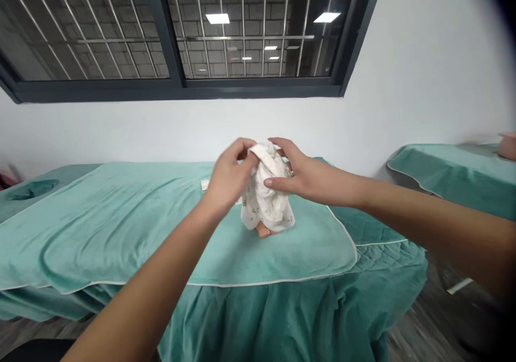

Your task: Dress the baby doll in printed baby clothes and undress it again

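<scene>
A bunched white baby garment (270,190) with a small print is between my two hands above the bed. My left hand (231,174) pinches its upper left edge between thumb and fingers. Around its right side curves my right hand (304,176), thumb across the front and fingers at the top and behind, partly hidden. Below the garment's lower hem a skin-coloured piece (263,229) sticks out, like part of a doll; the rest of it is covered by the cloth. Just left of the garment, a small white item (205,184) lies partly behind my left hand.
The bed has a light green cover (133,217) over a darker green skirt (274,319). A barred window (258,85) is in the white wall behind. At right stands another green-covered bed (455,163) with a pinkish object (507,147) on it.
</scene>
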`<state>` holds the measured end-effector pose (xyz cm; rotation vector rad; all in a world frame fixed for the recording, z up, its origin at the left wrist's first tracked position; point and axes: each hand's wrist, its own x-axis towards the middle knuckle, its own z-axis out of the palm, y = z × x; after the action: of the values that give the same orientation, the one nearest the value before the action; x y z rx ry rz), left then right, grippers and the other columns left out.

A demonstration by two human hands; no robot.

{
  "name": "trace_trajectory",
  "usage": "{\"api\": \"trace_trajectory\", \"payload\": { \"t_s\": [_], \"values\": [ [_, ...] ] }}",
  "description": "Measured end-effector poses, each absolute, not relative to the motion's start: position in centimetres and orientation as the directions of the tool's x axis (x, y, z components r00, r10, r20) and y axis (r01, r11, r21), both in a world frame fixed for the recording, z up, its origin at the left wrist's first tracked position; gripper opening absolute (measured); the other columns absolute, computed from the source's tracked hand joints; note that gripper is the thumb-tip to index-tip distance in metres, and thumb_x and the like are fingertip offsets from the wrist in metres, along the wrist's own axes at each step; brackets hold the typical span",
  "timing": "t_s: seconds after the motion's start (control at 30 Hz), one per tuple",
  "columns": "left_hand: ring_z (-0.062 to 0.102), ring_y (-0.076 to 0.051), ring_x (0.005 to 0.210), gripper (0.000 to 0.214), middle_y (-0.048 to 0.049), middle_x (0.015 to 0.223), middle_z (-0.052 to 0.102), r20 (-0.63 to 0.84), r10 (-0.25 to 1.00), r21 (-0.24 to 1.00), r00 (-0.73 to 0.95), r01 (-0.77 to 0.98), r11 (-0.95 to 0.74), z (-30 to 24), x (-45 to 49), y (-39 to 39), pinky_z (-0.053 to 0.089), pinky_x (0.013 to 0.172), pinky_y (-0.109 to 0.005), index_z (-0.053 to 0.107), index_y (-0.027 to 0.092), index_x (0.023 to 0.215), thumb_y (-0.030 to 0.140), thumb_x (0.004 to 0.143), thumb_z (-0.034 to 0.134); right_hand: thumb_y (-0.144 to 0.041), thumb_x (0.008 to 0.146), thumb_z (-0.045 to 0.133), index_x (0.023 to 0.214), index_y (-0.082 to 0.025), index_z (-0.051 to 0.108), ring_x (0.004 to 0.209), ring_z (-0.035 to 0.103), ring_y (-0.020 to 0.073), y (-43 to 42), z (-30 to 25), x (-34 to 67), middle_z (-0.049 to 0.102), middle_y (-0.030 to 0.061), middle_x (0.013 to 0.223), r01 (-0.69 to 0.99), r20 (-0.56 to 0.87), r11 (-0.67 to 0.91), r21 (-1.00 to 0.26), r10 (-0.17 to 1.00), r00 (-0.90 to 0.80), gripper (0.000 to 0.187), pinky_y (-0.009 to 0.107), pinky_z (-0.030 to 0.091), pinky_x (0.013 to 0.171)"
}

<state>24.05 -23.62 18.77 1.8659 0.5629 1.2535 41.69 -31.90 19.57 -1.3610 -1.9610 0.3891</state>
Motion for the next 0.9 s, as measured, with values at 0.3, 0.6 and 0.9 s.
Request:
{"api": "trace_trajectory", "payload": {
  "t_s": [0.3,0.6,0.9],
  "values": [
    [0.056,-0.015,0.066,0.011,-0.0006,0.069,0.059,0.449,0.722,0.85,0.526,-0.001,-0.527,24.1,24.1,-23.0,0.043,0.062,-0.027,0.064,0.02,0.081,0.031,0.081,0.067,-0.013,0.096,0.048,0.108,-0.025,0.064,0.131,0.045,0.0256,-31.9,22.0,41.0,0.059,0.005,0.132,0.674,0.482,0.505,0.54,0.471,-0.739,0.024,0.047,0.035,0.109],
    [0.052,-0.016,0.061,0.023,-0.002,0.076,0.063,0.402,0.764,0.515,0.505,0.565,-0.644,23.2,22.5,-20.5,0.037,0.059,-0.028,0.07,0.023,0.095,0.02,0.076,0.058,-0.027,0.094,0.052,0.086,-0.02,0.069,0.098,0.059,0.0247,-30.7,23.1,41.8,0.069,0.0057,0.087,0.708,0.357,0.61,0.355,0.612,-0.706,0.019,0.045,0.037,0.097],
    [0.061,-0.02,0.079,0.033,-0.0059,0.104,0.068,0.325,0.808,0.43,0.492,0.684,-0.59,21.4,20.5,-17.4,0.044,0.067,-0.03,0.07,0.023,0.102,0.018,0.07,0.062,-0.05,0.097,0.048,0.079,-0.02,0.065,0.07,0.056,0.0162,-30.6,20.1,42.4,0.065,0.0025,0.083,0.894,0.155,0.435,-0.103,0.895,-0.418,0.038,0.03,0.035,0.064]
  ]
}}
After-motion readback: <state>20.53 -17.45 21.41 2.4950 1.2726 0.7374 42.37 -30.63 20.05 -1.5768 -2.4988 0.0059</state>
